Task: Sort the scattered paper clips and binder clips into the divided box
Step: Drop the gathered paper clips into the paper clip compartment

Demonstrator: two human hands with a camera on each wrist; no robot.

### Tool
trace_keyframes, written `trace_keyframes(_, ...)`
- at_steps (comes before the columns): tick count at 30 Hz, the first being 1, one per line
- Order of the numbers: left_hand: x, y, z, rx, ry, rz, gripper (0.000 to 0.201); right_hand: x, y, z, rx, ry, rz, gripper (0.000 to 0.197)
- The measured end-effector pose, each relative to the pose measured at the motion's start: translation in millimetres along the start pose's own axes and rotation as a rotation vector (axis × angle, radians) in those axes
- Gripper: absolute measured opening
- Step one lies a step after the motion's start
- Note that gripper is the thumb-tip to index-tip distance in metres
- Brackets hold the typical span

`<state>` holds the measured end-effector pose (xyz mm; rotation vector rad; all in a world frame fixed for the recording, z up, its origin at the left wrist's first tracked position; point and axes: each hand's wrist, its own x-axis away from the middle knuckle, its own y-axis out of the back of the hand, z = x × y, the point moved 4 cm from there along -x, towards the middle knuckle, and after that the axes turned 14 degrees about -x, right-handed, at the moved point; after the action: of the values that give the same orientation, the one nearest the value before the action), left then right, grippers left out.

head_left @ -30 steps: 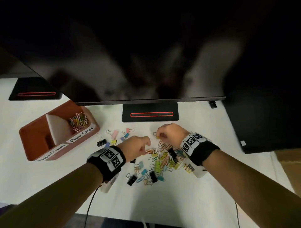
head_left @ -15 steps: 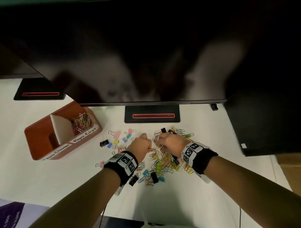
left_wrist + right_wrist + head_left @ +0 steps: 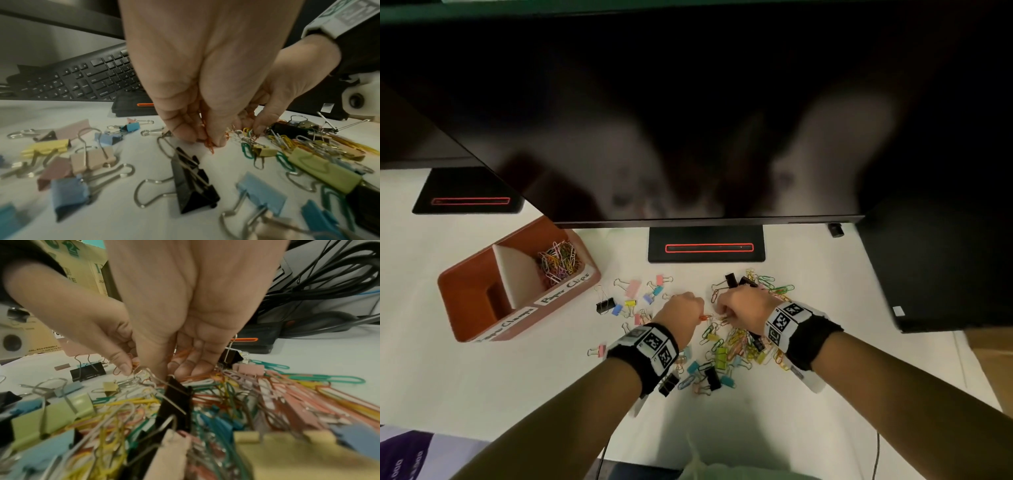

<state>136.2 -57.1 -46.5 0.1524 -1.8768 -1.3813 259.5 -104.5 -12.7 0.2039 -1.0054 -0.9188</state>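
Observation:
A brown divided box (image 3: 472,301) stands at the left; its rear compartment holds coloured paper clips (image 3: 558,262), and the front compartment shows nothing inside. Mixed paper clips and binder clips lie in a pile (image 3: 729,346) in the middle of the white table. Both hands are down on the pile's far edge, knuckles almost touching. My left hand (image 3: 688,308) (image 3: 205,141) pinches orange paper clips (image 3: 208,144). My right hand (image 3: 736,308) (image 3: 172,371) has its fingers curled round orange paper clips (image 3: 183,353), its thumb down among the wires.
A dark monitor (image 3: 688,137) hangs over the table's back, its stand base (image 3: 707,246) just behind the hands. A black case (image 3: 945,257) is at the right. A keyboard (image 3: 82,79) and cables (image 3: 318,280) lie beyond. Loose binder clips (image 3: 633,287) are scattered between box and pile.
My left hand has moved right and forward to meet the right hand, which has drawn back a little over the pile. Both now work on the same tangle of clips.

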Motion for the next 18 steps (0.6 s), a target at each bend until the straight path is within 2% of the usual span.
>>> trace_keyframes(3,0.2,7.0,1.0,0.038,-0.010,0.021,0.020,-0.5,-0.7,2.8,0.008,-0.001,0.009,0.025)
trace_keyframes(6,10.6,26.4,10.0,0.186,-0.026,0.003,0.023,0.8,-2.3,1.9,0.027,-0.033,0.007,0.026)
trace_keyframes(11,61.6,68.5,60.3,0.486,0.017,-0.180,0.008,5.8,15.4,26.2,-0.013,-0.024,-0.146,0.025)
trace_keyframes(15,103.8,91.6,138.6,0.561,0.125,-0.315,0.006,-8.4,42.1,91.6,-0.105,0.118,-0.304,0.021)
trace_keyframes(18,123.3,101.8,194.8,0.553,0.269,-0.366,0.004,-33.3,54.8,160.7,-0.169,0.262,-0.397,0.019)
